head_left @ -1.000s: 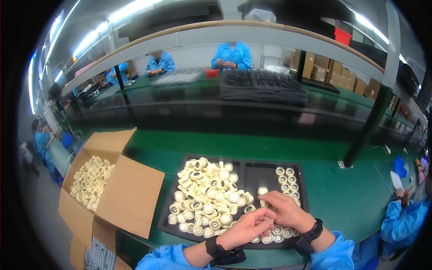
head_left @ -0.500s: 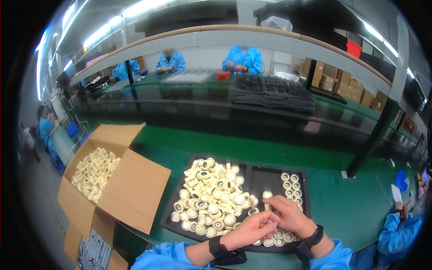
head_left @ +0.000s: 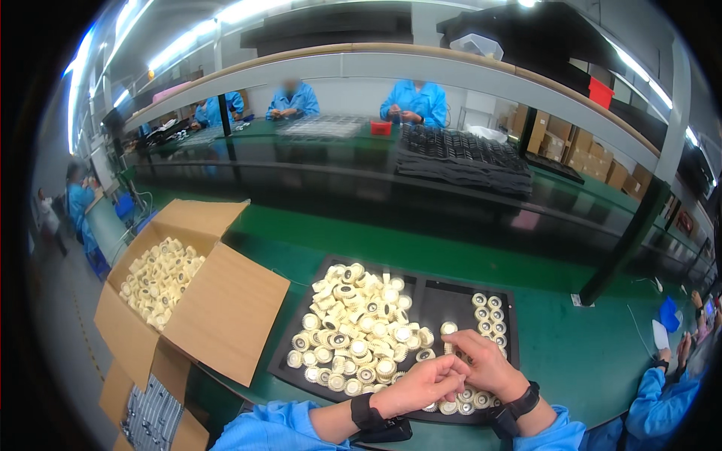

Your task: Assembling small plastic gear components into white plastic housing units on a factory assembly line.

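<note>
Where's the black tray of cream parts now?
In the head view, the black tray lies low, near centre, on the green table, under the left hand and right hand, right of the cardboard box.

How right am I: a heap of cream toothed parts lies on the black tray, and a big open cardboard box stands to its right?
Not quite: the head view shows the big open cardboard box to the left of the black tray. The heap of cream toothed parts is on the tray.
</note>
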Available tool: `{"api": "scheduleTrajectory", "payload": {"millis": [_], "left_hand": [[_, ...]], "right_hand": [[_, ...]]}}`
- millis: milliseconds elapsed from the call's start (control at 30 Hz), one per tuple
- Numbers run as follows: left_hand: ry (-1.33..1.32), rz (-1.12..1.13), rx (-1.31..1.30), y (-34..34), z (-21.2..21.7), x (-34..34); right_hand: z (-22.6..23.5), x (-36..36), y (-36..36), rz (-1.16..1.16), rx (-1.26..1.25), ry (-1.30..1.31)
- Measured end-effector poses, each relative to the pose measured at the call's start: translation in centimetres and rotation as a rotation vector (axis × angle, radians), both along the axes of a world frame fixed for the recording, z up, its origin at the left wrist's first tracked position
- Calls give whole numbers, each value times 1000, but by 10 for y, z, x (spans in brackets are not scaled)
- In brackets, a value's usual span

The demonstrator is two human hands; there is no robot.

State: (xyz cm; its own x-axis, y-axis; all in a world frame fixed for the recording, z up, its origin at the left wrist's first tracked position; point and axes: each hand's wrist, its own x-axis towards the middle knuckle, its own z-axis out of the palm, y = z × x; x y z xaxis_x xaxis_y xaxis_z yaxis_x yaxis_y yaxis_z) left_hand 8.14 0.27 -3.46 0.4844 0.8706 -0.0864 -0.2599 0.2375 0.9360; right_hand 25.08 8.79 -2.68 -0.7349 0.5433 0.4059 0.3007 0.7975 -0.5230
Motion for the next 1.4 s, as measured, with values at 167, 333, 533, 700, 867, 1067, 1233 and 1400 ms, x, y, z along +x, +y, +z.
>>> {"api": "scheduleTrajectory", "payload": {"millis": [167,333,533,700,867,1067,1233,1400], "left_hand": [[1,0,1,0,-1,1],[-13,4,6,1,-6,1],[-13,-8,10,0,-3,2],[-17,-2,20,0,-5,-1],[-8,-1,40,1,-7,3],[-18,38,67,0,-8,5],[-19,41,77,0,-7,5],[-13,44,83,-1,-7,5]], "right_hand": [[3,-1,-1,-8,-4,-2],[5,-2,-3,-11,-7,-12],[4,-1,-3,-12,-13,-5],[5,-4,-3,-12,-19,-22],[-1,0,1,-9,24,1],[6,-2,-4,-26,-31,-30],[7,-3,-5,-24,-26,-22],[5,-2,-4,-25,-26,-15]]}}
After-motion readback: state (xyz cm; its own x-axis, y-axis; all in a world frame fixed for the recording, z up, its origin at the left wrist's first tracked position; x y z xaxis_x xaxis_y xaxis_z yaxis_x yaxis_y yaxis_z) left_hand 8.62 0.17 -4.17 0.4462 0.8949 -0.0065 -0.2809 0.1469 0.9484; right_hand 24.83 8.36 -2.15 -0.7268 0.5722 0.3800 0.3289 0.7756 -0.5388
